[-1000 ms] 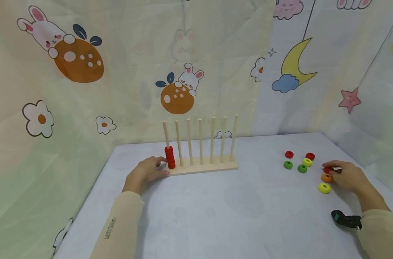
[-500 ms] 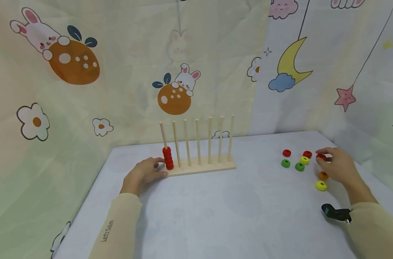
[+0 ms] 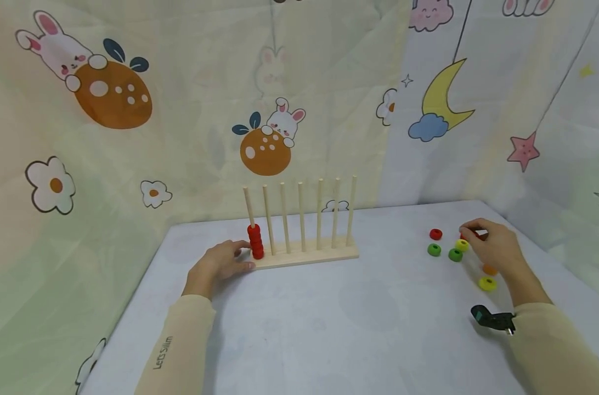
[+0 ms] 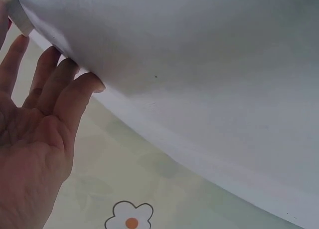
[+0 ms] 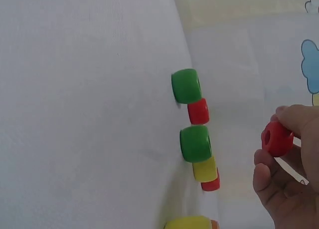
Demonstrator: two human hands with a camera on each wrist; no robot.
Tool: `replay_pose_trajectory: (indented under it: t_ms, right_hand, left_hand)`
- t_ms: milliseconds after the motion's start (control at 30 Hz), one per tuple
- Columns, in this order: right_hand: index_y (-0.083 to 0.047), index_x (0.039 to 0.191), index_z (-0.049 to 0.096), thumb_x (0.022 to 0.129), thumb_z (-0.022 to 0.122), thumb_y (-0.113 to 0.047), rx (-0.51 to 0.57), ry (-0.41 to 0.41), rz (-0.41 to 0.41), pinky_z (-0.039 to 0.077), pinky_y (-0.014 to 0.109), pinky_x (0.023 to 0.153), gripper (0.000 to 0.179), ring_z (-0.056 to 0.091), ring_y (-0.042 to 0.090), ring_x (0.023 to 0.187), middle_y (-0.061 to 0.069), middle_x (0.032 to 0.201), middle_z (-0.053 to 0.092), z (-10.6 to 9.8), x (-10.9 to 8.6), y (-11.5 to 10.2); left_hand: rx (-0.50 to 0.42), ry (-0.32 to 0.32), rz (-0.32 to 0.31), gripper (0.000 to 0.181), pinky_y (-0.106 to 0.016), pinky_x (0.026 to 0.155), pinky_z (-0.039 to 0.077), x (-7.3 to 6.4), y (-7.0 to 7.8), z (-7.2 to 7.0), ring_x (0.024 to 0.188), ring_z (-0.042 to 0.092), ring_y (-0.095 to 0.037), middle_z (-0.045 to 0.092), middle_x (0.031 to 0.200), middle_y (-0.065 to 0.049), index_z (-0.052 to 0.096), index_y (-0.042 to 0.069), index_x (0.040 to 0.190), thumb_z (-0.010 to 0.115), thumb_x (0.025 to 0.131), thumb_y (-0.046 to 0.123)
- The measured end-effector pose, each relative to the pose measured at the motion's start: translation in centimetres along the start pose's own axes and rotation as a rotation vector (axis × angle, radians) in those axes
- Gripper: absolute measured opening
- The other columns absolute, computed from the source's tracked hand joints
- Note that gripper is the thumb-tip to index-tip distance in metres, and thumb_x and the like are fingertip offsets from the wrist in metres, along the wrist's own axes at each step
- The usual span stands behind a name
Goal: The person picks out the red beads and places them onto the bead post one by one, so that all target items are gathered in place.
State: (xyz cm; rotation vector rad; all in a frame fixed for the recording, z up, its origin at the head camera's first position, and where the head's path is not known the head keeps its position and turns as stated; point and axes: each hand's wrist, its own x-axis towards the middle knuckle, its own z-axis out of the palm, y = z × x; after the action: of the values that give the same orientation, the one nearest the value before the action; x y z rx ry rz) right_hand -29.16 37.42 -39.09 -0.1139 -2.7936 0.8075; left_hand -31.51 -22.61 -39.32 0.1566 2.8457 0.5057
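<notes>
A wooden peg rack (image 3: 306,258) with several upright pegs stands toward the back of the table in the head view. Red beads (image 3: 255,241) are stacked on its leftmost peg. My left hand (image 3: 220,262) holds the rack's left end, thumb at the front corner and index finger beside the stack. At the right, my right hand (image 3: 494,241) pinches a red bead (image 5: 277,139) between thumb and fingers, raised off the table in the right wrist view. Under and beside it lie green beads (image 3: 455,254), a yellow bead (image 3: 462,245) and another red bead (image 3: 435,234).
Nearer the front right are an orange bead (image 3: 490,269) and another yellow bead (image 3: 487,283), close to my right wrist. A black device (image 3: 492,319) sticks out from the right sleeve. A cartoon-printed curtain (image 3: 196,137) hangs behind the white table (image 3: 329,323).
My right hand has lifted the red bead from beside the orange one and carried it left and back, over the other beads. My left hand stays at the rack's end.
</notes>
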Motion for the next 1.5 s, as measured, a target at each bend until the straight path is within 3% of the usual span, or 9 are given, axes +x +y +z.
replay_pose_trajectory:
  t_ms: [133,233,367,533,833,1033,1167,1333,1500]
  right_hand:
    - [-0.003,0.135,0.057,0.104,0.057,-0.044,0.025,-0.011,-0.026,0.050,0.036,0.071,0.051,0.053,0.045,0.110,0.027,0.127,0.056,0.5,-0.3,-0.7]
    - [-0.002,0.138,0.056,0.103,0.062,-0.039,0.048,-0.010,-0.060,0.052,0.034,0.070,0.051,0.054,0.045,0.110,0.028,0.130,0.054,1.0,-0.4,-1.5]
    - [0.000,0.138,0.056,0.101,0.066,-0.022,0.080,-0.004,-0.122,0.052,0.021,0.064,0.045,0.059,0.043,0.106,0.029,0.130,0.055,1.5,-0.4,-2.8]
    - [-0.001,0.139,0.056,0.099,0.065,-0.011,0.101,-0.010,-0.166,0.053,0.024,0.070,0.043,0.061,0.045,0.110,0.029,0.135,0.054,2.0,-0.2,-4.1]
    - [-0.007,0.138,0.059,0.099,0.069,-0.023,0.139,0.004,-0.234,0.052,0.021,0.071,0.043,0.066,0.041,0.106,0.021,0.129,0.063,2.3,-0.7,-6.0]
    - [-0.010,0.136,0.061,0.100,0.069,-0.033,0.189,-0.037,-0.241,0.054,0.027,0.068,0.044,0.068,0.037,0.102,0.016,0.130,0.062,2.9,-1.0,-7.9]
    - [-0.011,0.135,0.063,0.100,0.068,-0.033,0.216,-0.058,-0.280,0.055,0.022,0.070,0.041,0.070,0.035,0.100,0.014,0.129,0.061,3.6,-0.7,-9.4]
    - [-0.010,0.130,0.066,0.100,0.069,-0.024,0.216,-0.024,-0.373,0.053,0.014,0.074,0.033,0.072,0.034,0.097,0.011,0.120,0.064,4.4,-0.4,-11.1]
    - [-0.009,0.130,0.067,0.099,0.070,-0.021,0.240,-0.013,-0.413,0.053,0.014,0.075,0.033,0.072,0.034,0.097,0.012,0.120,0.063,5.0,-0.5,-12.7]
  left_hand:
    - [-0.003,0.001,-0.002,0.069,-0.065,0.109,0.042,0.0,0.1,0.0,0.135,0.051,-0.040,0.058,0.144,-0.018,0.049,0.023,0.152,0.076,0.091,0.042]
    - [-0.013,-0.002,-0.017,0.070,-0.066,0.108,0.042,0.0,0.1,-0.1,0.135,0.051,-0.040,0.058,0.145,-0.018,0.049,0.024,0.152,0.077,0.091,0.042]
    - [-0.013,-0.002,-0.005,0.069,-0.065,0.108,0.042,0.1,0.1,-0.1,0.135,0.052,-0.040,0.058,0.145,-0.018,0.050,0.024,0.152,0.077,0.091,0.043]
    - [-0.003,0.001,0.011,0.069,-0.063,0.108,0.043,-0.1,0.2,-0.2,0.133,0.053,-0.039,0.060,0.142,-0.017,0.050,0.023,0.152,0.076,0.092,0.042]
    - [-0.038,-0.005,-0.030,0.070,-0.066,0.108,0.042,-0.2,0.5,-0.3,0.137,0.049,-0.040,0.058,0.145,-0.016,0.049,0.025,0.153,0.077,0.091,0.041]
    - [-0.030,-0.011,-0.029,0.069,-0.066,0.107,0.042,-0.1,0.3,-0.3,0.136,0.050,-0.041,0.058,0.145,-0.017,0.050,0.024,0.152,0.077,0.091,0.041]
    - [-0.036,-0.013,-0.035,0.069,-0.066,0.107,0.043,0.0,0.2,-0.2,0.135,0.051,-0.040,0.058,0.145,-0.017,0.050,0.025,0.152,0.077,0.091,0.041]
    - [-0.049,-0.017,-0.040,0.070,-0.065,0.108,0.042,0.0,0.2,-0.1,0.136,0.050,-0.039,0.058,0.146,-0.016,0.049,0.025,0.153,0.077,0.091,0.041]
    - [-0.038,-0.009,-0.026,0.068,-0.065,0.108,0.042,-0.2,0.2,-0.2,0.135,0.051,-0.039,0.058,0.145,-0.016,0.050,0.025,0.152,0.076,0.092,0.040]
